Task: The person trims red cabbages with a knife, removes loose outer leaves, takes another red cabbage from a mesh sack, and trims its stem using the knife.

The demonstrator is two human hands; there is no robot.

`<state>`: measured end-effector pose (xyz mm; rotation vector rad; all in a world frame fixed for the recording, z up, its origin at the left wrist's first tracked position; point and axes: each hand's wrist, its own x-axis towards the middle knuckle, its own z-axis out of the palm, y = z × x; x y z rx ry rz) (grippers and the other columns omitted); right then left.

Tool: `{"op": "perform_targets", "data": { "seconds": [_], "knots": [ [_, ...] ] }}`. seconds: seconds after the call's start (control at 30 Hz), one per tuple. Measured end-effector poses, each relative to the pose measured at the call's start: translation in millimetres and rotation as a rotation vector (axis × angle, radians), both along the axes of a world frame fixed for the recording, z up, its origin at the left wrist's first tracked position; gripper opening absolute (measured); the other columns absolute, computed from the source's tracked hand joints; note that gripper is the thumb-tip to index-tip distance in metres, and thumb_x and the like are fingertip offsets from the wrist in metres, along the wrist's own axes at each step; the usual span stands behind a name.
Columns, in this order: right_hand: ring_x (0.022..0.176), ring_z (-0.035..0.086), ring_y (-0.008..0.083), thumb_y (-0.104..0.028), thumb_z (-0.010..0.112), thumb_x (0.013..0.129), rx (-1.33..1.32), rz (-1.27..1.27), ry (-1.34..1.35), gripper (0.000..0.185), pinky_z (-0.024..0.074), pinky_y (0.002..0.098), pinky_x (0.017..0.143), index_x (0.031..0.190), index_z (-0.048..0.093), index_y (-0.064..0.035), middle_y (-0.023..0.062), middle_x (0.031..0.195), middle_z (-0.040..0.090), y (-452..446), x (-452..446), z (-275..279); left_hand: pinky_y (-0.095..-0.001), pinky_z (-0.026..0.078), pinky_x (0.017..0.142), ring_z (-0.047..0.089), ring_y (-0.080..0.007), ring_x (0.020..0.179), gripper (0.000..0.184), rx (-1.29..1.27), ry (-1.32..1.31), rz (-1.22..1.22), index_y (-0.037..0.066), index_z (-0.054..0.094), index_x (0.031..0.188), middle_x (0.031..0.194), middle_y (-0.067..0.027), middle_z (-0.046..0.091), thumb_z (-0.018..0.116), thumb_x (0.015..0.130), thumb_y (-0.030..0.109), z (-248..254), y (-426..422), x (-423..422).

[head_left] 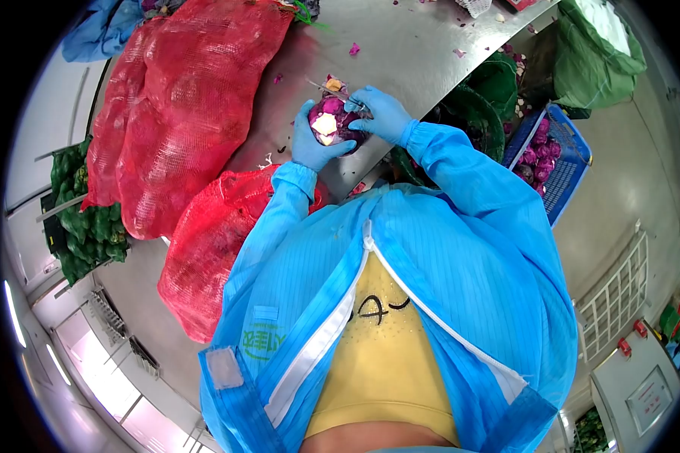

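Over the edge of the metal table (400, 64), a red cabbage (331, 106) rests in my left hand (314, 145), whose gloved fingers wrap its side and underside. A pale cut patch shows on the cabbage's face. My right hand (383, 115), also in a blue glove, is closed around a small knife (326, 89). Its thin blade lies across the top of the cabbage, while the handle is mostly hidden by the fingers. Both hands are close together at the cabbage.
A large red mesh sack (193, 94) lies on the table's left, with a smaller red mesh sack (211, 241) below. To the right are a dark green container (495, 94), a blue crate (569, 175) of purple cabbages and a green bag (597, 72). Leaf scraps dot the table.
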<state>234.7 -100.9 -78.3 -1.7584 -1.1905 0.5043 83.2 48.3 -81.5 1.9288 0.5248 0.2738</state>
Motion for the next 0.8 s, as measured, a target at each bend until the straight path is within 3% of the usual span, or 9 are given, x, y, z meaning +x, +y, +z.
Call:
{"op": "perform_targets", "data": {
  "seconds": [0.37,0.47,0.57,0.67,0.73,0.77,0.8],
  "knots": [
    [0.092,0.060,0.0290,-0.020,0.073,0.073,0.010,0.119,0.056,0.029,0.0487,0.0370,0.081,0.094,0.058,-0.0075,0.0119,0.097,0.060,7.0,11.6,-4.7,-0.0364,0.042,0.099,0.049,-0.0274,0.116,0.114,0.083,0.045,-0.031,-0.003,0.026,0.134,0.127,-0.0187,0.043,0.092,0.047,0.028,-1.4,5.7,0.3],
    [0.081,0.058,0.0265,-0.014,0.074,0.072,0.080,0.143,0.080,0.029,0.0487,0.0345,0.072,0.092,0.055,-0.0060,0.0104,0.091,0.058,6.3,13.7,2.1,-0.0366,0.042,0.099,0.049,-0.0267,0.116,0.111,0.131,0.052,-0.037,-0.001,0.028,0.133,0.126,-0.0171,0.045,0.092,0.047,0.028,-1.3,8.7,2.3],
    [0.079,0.057,0.0254,-0.015,0.074,0.073,-0.094,0.203,0.014,0.025,0.0482,0.0346,0.071,0.087,0.054,-0.0052,0.0095,0.086,0.059,4.8,14.1,7.3,-0.0367,0.042,0.100,0.049,-0.0258,0.116,0.108,0.140,0.070,-0.021,0.001,0.030,0.132,0.126,-0.0146,0.046,0.092,0.048,0.028,4.4,6.2,3.0],
    [0.077,0.056,0.0229,-0.016,0.073,0.074,0.051,0.189,0.028,0.025,0.0477,0.0364,0.071,0.081,0.053,-0.0044,0.0070,0.079,0.055,-5.0,11.2,-9.1,-0.0370,0.043,0.099,0.049,-0.0272,0.116,0.114,0.108,0.065,-0.009,-0.003,0.027,0.133,0.126,-0.0183,0.044,0.092,0.046,0.031,1.6,7.0,4.1],
    [0.068,0.054,0.0162,-0.016,0.073,0.077,0.285,0.036,0.277,0.025,0.0475,0.0333,0.063,0.082,0.051,-0.0061,0.0030,0.073,0.051,-19.9,3.2,-26.1,-0.0370,0.042,0.100,0.049,-0.0271,0.116,0.114,-0.039,0.040,0.033,-0.003,0.028,0.132,0.126,-0.0180,0.044,0.093,0.046,0.033,-0.2,9.7,5.0],
    [0.068,0.054,0.0162,-0.016,0.073,0.077,0.281,0.039,0.275,0.025,0.0475,0.0333,0.063,0.082,0.051,-0.0061,0.0030,0.073,0.051,-32.2,0.7,-32.5,-0.0370,0.042,0.100,0.049,-0.0271,0.116,0.114,-0.043,0.038,0.036,-0.003,0.028,0.132,0.126,-0.0180,0.044,0.093,0.046,0.033,-1.1,10.9,4.9],
    [0.064,0.053,0.0141,-0.017,0.074,0.077,0.140,-0.122,0.570,0.023,0.0452,0.0301,0.058,0.083,0.053,-0.0072,0.0021,0.071,0.051,-48.6,-1.9,-34.7,-0.0372,0.042,0.100,0.049,-0.0278,0.116,0.114,0.011,0.047,0.030,-0.003,0.028,0.133,0.126,-0.0180,0.044,0.092,0.046,0.034,-3.6,11.8,5.5]
  ]
}}
